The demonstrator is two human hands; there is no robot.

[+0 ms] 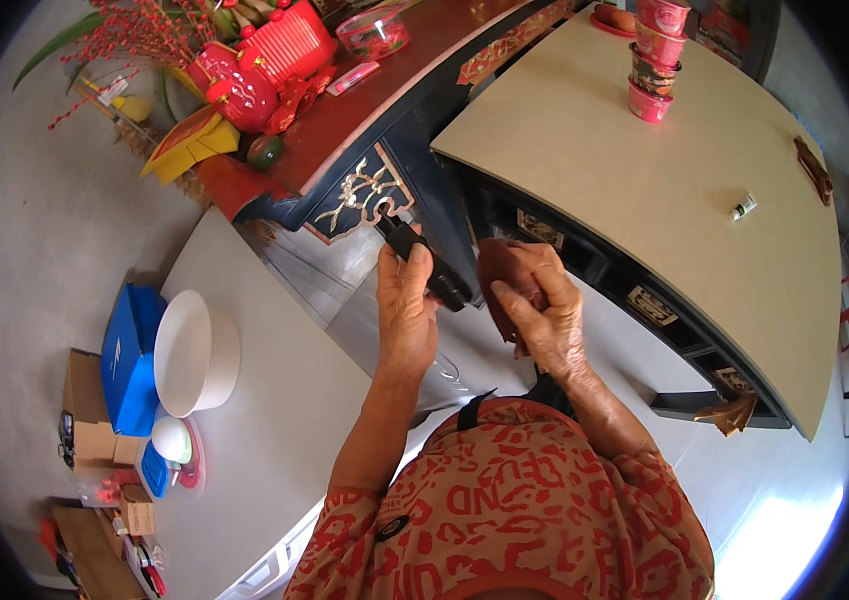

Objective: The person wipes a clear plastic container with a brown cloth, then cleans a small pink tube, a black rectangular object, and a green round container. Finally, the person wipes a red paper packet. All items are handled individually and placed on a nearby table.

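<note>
The black object, smooth and roughly cylindrical with a narrower far end, lies just left of the cream counter. Nearer that counter, beside its front edge, is a maroon-brown item, soft-looking, rounded at the top and creased; its exact kind is hard to tell.

The 2 hands are apart, each closed on its own thing. The left hand points away from the body, thumb laid along the black object, which slants across the grip. The right hand, closer to the cream counter, bends inward with knuckles up, thumb and curled fingers pinching the maroon-brown item. Both forearms rise from bent elbows.

On the cream counter's flat, matte top stand 4 round cups in a stack, with a small white tube to their right. Left of that counter is a dark cabinet with a glossy red top and a carved, gilded panel. Farther left of it sits a round white basin, tilted, against a blue box.
</note>
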